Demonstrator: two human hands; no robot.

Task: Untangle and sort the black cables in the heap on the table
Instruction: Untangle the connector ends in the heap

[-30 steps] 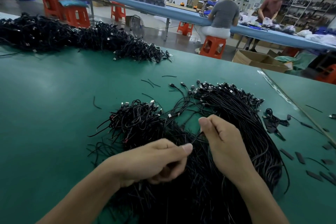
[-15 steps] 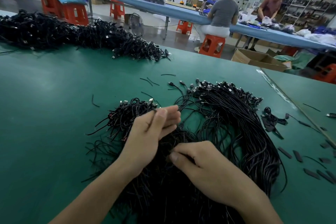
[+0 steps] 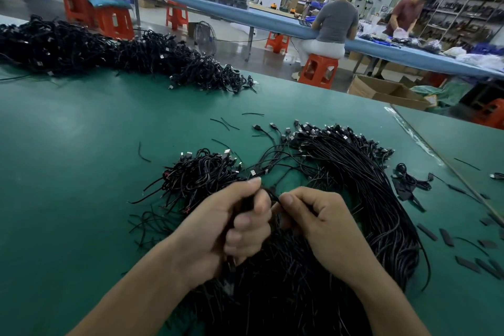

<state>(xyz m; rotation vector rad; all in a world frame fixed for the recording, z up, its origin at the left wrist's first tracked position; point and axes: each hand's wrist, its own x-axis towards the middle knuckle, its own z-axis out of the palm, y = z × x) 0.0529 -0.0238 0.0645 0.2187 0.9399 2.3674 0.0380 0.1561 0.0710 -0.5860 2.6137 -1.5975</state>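
Observation:
A heap of thin black cables [image 3: 354, 185] with small plugs spreads over the green table [image 3: 81, 172] in front of me. My left hand [image 3: 231, 226] is over the heap's middle, fingers curled round a bunch of cables. My right hand [image 3: 321, 224] sits just to its right, thumb and fingers pinching a cable end between the two hands. A smaller tangled clump [image 3: 201, 172] lies to the left of the heap. Cables under my hands and forearms are hidden.
A long pile of black cables [image 3: 109, 54] runs along the table's far left edge. Short cable offcuts [image 3: 226, 123] and black sleeve pieces [image 3: 447, 237] lie scattered. A seam [image 3: 436, 158] divides the table at right. Two people work at a blue bench behind; cardboard boxes [image 3: 387, 90] stand beyond.
My left hand closed from a flat reach into a grip on a bunch of cables. My right hand rose from low on the heap to meet it, pinching a cable end.

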